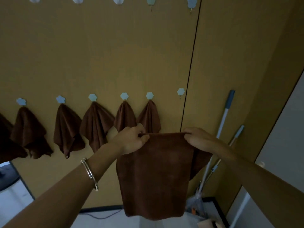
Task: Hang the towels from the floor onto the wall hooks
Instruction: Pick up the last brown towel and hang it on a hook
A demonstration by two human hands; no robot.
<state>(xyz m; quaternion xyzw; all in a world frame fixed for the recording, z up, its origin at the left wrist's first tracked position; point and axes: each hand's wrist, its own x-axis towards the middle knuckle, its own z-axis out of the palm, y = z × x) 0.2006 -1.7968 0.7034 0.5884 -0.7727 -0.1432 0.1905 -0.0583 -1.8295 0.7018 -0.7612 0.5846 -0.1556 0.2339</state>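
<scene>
We are holding a brown towel [154,175] up in front of the wall [115,55], with both arms reaching forward and a little upward. Our left hand [131,139] is pinching the towel's upper left corner with its fingers curled round the hem, and a silver bracelet [89,173] is sitting on that wrist. Our right hand [197,139] is gripping the upper right corner, fingers folded over the edge. Between the two hands the top hem is stretching straight and level. The rest of the cloth is hanging down flat, its lower edge ending above the pale floor [105,222]. One flap is drooping behind the right forearm.

The towel is hanging in the air, apart from every hook. Above its top edge, a bare hook [180,91] is sitting at the right end of the lower row, close to a dark vertical seam [190,71] in the wall. To the left of it, five hung towels [96,124] are draping from their own hooks, the nearest two partly behind our left hand. Part of another is showing at the left edge. An upper row of hooks [150,0] is running along the top of the view. To the right, two mop handles [225,116] are leaning in the corner.
</scene>
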